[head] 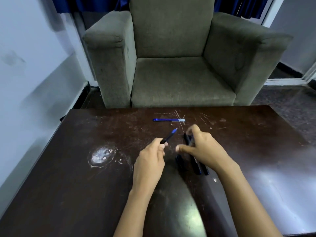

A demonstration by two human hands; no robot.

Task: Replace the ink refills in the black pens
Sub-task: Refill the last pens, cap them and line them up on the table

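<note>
My left hand (150, 159) grips a black pen part with a blue tip (169, 136), pointing up and away to the right. My right hand (203, 147) hovers over a group of black pens (196, 163) lying on the dark table (85, 185); its fingers curl around the top end of one pen (187, 139), and the hand hides the pens' middles. A few blue ink refills (168, 119) lie side by side near the table's far edge, apart from both hands.
A grey armchair (179, 65) stands just beyond the table's far edge. A white scuffed stain (101, 155) marks the tabletop left of my hands. A pale wall runs along the left.
</note>
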